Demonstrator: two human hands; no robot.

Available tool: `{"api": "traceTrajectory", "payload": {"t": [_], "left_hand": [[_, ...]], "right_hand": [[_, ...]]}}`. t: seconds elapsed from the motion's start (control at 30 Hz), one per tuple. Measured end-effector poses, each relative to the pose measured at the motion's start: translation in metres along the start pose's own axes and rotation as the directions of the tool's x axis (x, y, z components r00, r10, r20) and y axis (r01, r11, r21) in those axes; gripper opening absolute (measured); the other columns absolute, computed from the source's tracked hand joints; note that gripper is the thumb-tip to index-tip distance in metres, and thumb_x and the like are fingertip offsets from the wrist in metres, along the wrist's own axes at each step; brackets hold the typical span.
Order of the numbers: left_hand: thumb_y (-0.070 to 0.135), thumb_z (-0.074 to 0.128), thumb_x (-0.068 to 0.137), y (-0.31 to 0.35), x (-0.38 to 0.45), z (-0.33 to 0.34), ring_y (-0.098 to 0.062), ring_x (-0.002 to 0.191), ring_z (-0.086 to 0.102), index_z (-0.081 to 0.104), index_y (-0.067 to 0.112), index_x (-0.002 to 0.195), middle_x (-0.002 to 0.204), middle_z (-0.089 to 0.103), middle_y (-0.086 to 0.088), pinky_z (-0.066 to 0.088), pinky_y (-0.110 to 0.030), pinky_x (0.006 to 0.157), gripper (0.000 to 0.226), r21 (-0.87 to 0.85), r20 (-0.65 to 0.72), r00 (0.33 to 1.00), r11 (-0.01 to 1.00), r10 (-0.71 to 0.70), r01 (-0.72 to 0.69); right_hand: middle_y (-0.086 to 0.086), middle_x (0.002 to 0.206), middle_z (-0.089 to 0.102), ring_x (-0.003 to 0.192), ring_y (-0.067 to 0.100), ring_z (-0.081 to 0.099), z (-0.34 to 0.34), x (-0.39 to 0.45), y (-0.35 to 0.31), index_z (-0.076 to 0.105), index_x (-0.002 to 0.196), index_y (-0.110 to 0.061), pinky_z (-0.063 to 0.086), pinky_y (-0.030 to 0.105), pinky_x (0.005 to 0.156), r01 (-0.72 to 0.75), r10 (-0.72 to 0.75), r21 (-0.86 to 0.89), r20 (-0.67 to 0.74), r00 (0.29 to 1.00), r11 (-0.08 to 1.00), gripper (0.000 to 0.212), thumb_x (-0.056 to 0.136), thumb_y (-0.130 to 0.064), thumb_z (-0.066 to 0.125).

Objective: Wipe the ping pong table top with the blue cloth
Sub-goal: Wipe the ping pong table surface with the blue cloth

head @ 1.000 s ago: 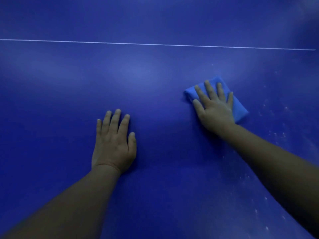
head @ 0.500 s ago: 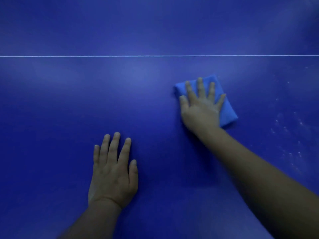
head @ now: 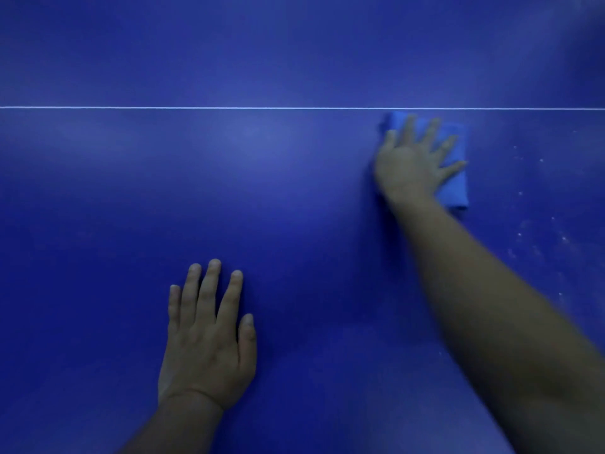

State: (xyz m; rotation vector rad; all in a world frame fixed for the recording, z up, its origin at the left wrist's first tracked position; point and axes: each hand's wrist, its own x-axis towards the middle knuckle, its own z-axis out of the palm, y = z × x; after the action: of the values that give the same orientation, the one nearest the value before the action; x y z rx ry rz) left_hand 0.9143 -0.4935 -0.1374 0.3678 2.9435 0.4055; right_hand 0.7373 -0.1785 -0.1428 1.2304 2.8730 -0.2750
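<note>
Pressing the folded blue cloth flat against the desk, just below the white line, the right hand spreads its fingers for even pressure, its grip open; the left hand, open and empty, apparently braces the reach toward white specks.

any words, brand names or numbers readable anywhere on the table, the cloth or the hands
None: no text, label, brand or number shows anywhere.
The dark blue ping pong table top carries only a thin white line and pale specks.
The folded light blue cloth under the right hand is plain.
The left hand is bare.
</note>
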Motion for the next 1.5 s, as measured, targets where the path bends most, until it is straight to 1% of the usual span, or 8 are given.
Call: {"api": "traceTrajectory", "payload": {"t": [0.17,0.4,0.6,0.83,1.1,1.3,1.4,1.5], "left_hand": [[0.038,0.032,0.093,0.001,0.001,0.001,-0.039,0.147,0.022,0.048,0.005,0.144,0.155,0.035,-0.021,0.009,-0.054,0.120,0.063,0.018,-0.020,1.000,1.000,0.008,-0.007],[0.039,0.031,0.094,0.001,0.000,0.001,-0.036,0.149,0.018,0.046,0.006,0.145,0.157,0.032,-0.018,0.004,-0.050,0.122,0.063,-0.002,-0.011,1.000,1.000,0.000,0.000],[0.039,0.031,0.092,0.002,0.002,0.001,-0.039,0.147,0.021,0.048,0.004,0.143,0.154,0.035,-0.021,0.008,-0.055,0.120,0.064,0.021,-0.020,1.000,1.000,0.006,-0.005],[0.040,0.029,0.094,0.003,-0.001,0.000,-0.034,0.150,0.015,0.045,0.005,0.145,0.158,0.030,-0.019,0.002,-0.049,0.122,0.065,-0.007,-0.015,1.000,1.000,-0.008,0.008],[0.041,0.028,0.094,0.002,0.000,0.003,-0.036,0.150,0.015,0.044,0.005,0.146,0.158,0.029,-0.019,0.008,-0.056,0.121,0.066,-0.009,-0.017,1.000,1.000,-0.003,0.003],[0.042,0.028,0.094,0.001,-0.002,0.004,-0.036,0.149,0.015,0.042,0.005,0.147,0.158,0.029,-0.019,0.007,-0.056,0.121,0.066,0.002,-0.036,0.999,1.000,0.004,-0.004],[0.043,0.028,0.094,0.000,0.000,0.005,-0.036,0.150,0.014,0.042,0.005,0.147,0.158,0.028,-0.020,0.004,-0.054,0.122,0.067,-0.009,-0.039,0.999,1.000,0.009,-0.010],[0.045,0.028,0.094,-0.001,0.000,0.005,-0.035,0.150,0.013,0.042,0.006,0.148,0.158,0.028,-0.019,0.001,-0.051,0.123,0.068,-0.013,-0.039,0.999,1.000,0.016,-0.017]], "right_hand": [[-0.006,0.167,0.015,0.154,0.030,0.006,0.025,-0.051,-0.068,0.027,0.154,-0.042,-0.002,0.064,0.116,0.682,-0.672,-0.024,0.148,0.726,0.731,0.057,0.100,-0.058,0.024],[-0.001,0.168,0.005,0.153,0.034,-0.002,-0.020,0.047,0.060,0.016,0.158,-0.037,-0.001,0.070,0.115,-0.123,0.123,0.016,0.008,0.992,0.992,0.060,0.101,-0.055,0.019],[-0.008,0.166,0.018,0.154,0.028,0.009,0.020,-0.045,-0.001,0.029,0.153,-0.044,0.001,0.066,0.116,0.700,-0.688,-0.066,0.138,0.712,0.711,0.060,0.096,-0.063,0.022],[-0.008,0.168,0.006,0.154,0.025,-0.001,-0.023,0.091,0.064,0.018,0.156,-0.042,-0.002,0.064,0.118,0.426,-0.413,-0.081,0.136,0.900,0.901,0.061,0.099,-0.061,0.021],[0.003,0.163,0.029,0.150,0.041,0.018,-0.024,-0.082,0.173,0.044,0.149,-0.037,0.008,0.069,0.115,0.985,-0.915,0.050,0.365,-0.172,-0.165,0.051,0.103,-0.056,0.032],[-0.005,0.167,0.014,0.154,0.026,0.004,-0.032,0.038,0.100,0.025,0.156,-0.039,0.002,0.064,0.119,0.651,-0.635,-0.085,0.161,0.756,0.754,0.058,0.101,-0.056,0.029],[0.001,0.165,0.022,0.153,0.034,0.013,-0.023,-0.024,0.131,0.032,0.154,-0.035,0.010,0.070,0.114,0.757,-0.744,-0.095,0.139,0.653,0.646,0.055,0.101,-0.051,0.034],[0.006,0.164,0.026,0.150,0.044,0.018,-0.020,-0.135,0.215,0.038,0.151,-0.037,0.012,0.072,0.113,0.982,-0.949,-0.035,0.250,0.190,0.187,0.051,0.102,-0.052,0.036]]}}
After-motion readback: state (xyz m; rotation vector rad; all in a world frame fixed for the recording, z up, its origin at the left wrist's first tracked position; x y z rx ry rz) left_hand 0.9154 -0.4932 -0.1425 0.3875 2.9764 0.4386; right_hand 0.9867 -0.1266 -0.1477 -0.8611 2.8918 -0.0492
